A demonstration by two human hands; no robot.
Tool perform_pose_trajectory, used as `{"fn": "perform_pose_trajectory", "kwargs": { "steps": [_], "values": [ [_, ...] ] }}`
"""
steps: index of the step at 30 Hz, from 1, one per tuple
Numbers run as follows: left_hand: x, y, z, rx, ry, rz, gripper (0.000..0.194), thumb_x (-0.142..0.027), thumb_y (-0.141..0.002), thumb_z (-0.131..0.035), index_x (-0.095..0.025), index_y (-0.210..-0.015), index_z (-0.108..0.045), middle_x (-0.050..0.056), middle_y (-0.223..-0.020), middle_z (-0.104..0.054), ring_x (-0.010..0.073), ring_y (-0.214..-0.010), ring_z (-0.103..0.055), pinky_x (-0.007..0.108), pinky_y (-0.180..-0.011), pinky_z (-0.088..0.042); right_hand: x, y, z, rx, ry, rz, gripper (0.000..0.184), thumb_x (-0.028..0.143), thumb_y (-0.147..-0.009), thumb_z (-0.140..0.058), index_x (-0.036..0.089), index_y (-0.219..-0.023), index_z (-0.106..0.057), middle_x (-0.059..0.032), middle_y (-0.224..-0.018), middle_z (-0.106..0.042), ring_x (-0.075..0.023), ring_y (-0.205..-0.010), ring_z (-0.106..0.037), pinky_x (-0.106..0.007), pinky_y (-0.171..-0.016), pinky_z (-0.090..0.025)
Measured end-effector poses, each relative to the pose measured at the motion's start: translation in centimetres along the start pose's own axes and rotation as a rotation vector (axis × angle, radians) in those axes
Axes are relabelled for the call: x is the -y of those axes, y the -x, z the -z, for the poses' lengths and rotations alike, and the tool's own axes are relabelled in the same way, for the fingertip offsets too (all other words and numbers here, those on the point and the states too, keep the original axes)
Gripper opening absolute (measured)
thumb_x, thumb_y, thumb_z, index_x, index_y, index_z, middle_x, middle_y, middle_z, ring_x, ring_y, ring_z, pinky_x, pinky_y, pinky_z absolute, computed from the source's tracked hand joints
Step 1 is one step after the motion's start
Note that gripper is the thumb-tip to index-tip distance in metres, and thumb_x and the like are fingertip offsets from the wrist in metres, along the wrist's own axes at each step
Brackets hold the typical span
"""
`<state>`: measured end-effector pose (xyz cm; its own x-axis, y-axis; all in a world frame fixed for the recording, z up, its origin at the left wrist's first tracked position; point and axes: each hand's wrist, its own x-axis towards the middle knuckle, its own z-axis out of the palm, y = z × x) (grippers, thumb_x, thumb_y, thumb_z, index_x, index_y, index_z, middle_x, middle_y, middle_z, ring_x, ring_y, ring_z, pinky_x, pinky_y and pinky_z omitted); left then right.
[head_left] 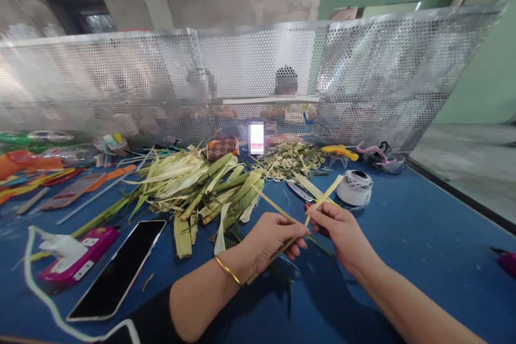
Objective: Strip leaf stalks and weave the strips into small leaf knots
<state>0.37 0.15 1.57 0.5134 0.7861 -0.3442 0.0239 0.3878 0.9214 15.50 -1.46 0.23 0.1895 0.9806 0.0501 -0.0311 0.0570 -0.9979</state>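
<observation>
Both my hands are up over the blue table, close together. My left hand (274, 242), with a gold bangle at the wrist, pinches thin husk strips (271, 201) that look like corn husk. My right hand (338, 231) pinches a flat pale husk strip (331, 188), whose lower end meets the left fingertips. Just beyond the right fingers lie scissors (299, 191), their handles partly hidden. A spool of white string (355, 189) stands to the right of them. Left of my hands spreads a heap of corn husks (201, 185).
A smartphone (119, 269) and a purple power strip (83, 255) with a white cable lie at the left. Curled husk pieces (292, 160) are piled farther back. A yellow-handled tool (341, 151) lies near the perforated metal screen (258, 59); people sit behind it.
</observation>
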Motion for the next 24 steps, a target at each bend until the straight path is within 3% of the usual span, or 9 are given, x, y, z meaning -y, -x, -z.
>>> {"fn": "perform_pose_trajectory", "kwargs": {
  "steps": [3,5,9,10,12,14,17,19,24],
  "values": [
    [0.1,0.0,0.0,0.011,-0.005,0.002,0.028,-0.035,-0.059,-0.077,-0.011,-0.067,-0.067,0.002,-0.058,-0.063,0.0067,-0.044,-0.05,0.02,-0.045,-0.041,-0.1,-0.2,0.4,0.004,0.104,0.031,0.039,0.054,-0.064,-0.069,0.018,-0.057,-0.057,0.0027,-0.051,-0.05,-0.0116,-0.049,-0.044,-0.026,-0.049,-0.036],
    [0.1,0.1,0.0,0.008,0.012,-0.004,0.03,-0.037,-0.059,-0.077,-0.011,-0.07,-0.068,0.002,-0.061,-0.063,0.0068,-0.045,-0.051,0.02,-0.046,-0.042,0.2,-0.2,1.1,-0.013,0.298,0.081,0.043,0.056,-0.073,-0.06,0.019,-0.053,-0.054,0.0023,-0.048,-0.048,-0.0116,-0.047,-0.043,-0.026,-0.048,-0.034],
    [0.1,0.1,0.0,0.055,0.046,-0.007,0.037,-0.046,-0.067,-0.07,-0.01,-0.073,-0.068,0.004,-0.063,-0.064,0.0078,-0.046,-0.053,0.02,-0.045,-0.041,1.2,0.0,2.4,-0.248,0.739,0.444,0.043,0.048,-0.087,-0.048,0.02,-0.056,-0.058,-0.0005,-0.054,-0.054,-0.0139,-0.056,-0.047,-0.028,-0.056,-0.037],
    [0.1,0.2,-0.1,0.075,0.039,-0.011,0.038,-0.048,-0.069,-0.067,-0.01,-0.07,-0.067,0.004,-0.062,-0.064,0.008,-0.045,-0.053,0.02,-0.045,-0.041,1.4,0.1,2.4,-0.244,0.778,0.542,0.037,0.044,-0.087,-0.049,0.02,-0.064,-0.063,-0.0026,-0.064,-0.06,-0.0159,-0.064,-0.052,-0.029,-0.063,-0.04],
    [0.2,0.3,-0.2,0.102,-0.006,-0.025,0.037,-0.048,-0.069,-0.066,-0.011,-0.064,-0.066,0.004,-0.058,-0.063,0.0081,-0.043,-0.051,0.02,-0.043,-0.04,1.6,0.2,2.0,-0.098,0.755,0.644,0.028,0.037,-0.087,-0.05,0.021,-0.077,-0.069,-0.006,-0.081,-0.067,-0.0197,-0.079,-0.058,-0.034,-0.074,-0.043],
    [0.4,0.4,-0.5,0.109,-0.065,-0.035,0.032,-0.044,-0.067,-0.067,-0.012,-0.062,-0.065,0.003,-0.055,-0.062,0.0082,-0.043,-0.051,0.02,-0.043,-0.04,1.6,0.4,1.1,0.118,0.661,0.575,0.028,0.035,-0.087,-0.05,0.02,-0.074,-0.07,-0.0062,-0.079,-0.068,-0.02,-0.078,-0.06,-0.035,-0.073,-0.045],
    [0.6,0.6,-1.0,0.086,-0.122,-0.032,0.025,-0.037,-0.063,-0.067,-0.013,-0.06,-0.064,0.002,-0.051,-0.06,0.0087,-0.042,-0.051,0.02,-0.042,-0.039,1.3,0.7,-0.2,0.281,0.463,0.242,0.026,0.038,-0.081,-0.054,0.018,-0.068,-0.066,-0.002,-0.065,-0.064,-0.0156,-0.06,-0.057,-0.028,-0.056,-0.046],
    [0.6,0.6,-1.2,0.063,-0.143,-0.024,0.021,-0.034,-0.063,-0.066,-0.013,-0.059,-0.064,0.001,-0.05,-0.06,0.0087,-0.042,-0.051,0.02,-0.042,-0.039,1.1,0.9,-0.7,0.225,0.365,0.108,0.022,0.038,-0.074,-0.06,0.018,-0.067,-0.063,0.0002,-0.061,-0.062,-0.0136,-0.054,-0.054,-0.025,-0.049,-0.042],
    [0.3,0.5,-1.2,0.045,-0.158,-0.004,0.014,-0.026,-0.063,-0.065,-0.013,-0.057,-0.064,0.003,-0.053,-0.063,0.009,-0.043,-0.053,0.02,-0.045,-0.041,0.5,0.8,-0.9,0.015,0.329,0.191,0.02,0.037,-0.069,-0.061,0.019,-0.061,-0.059,0.0,-0.061,-0.06,-0.0151,-0.06,-0.053,-0.027,-0.057,-0.042]
  ]
}}
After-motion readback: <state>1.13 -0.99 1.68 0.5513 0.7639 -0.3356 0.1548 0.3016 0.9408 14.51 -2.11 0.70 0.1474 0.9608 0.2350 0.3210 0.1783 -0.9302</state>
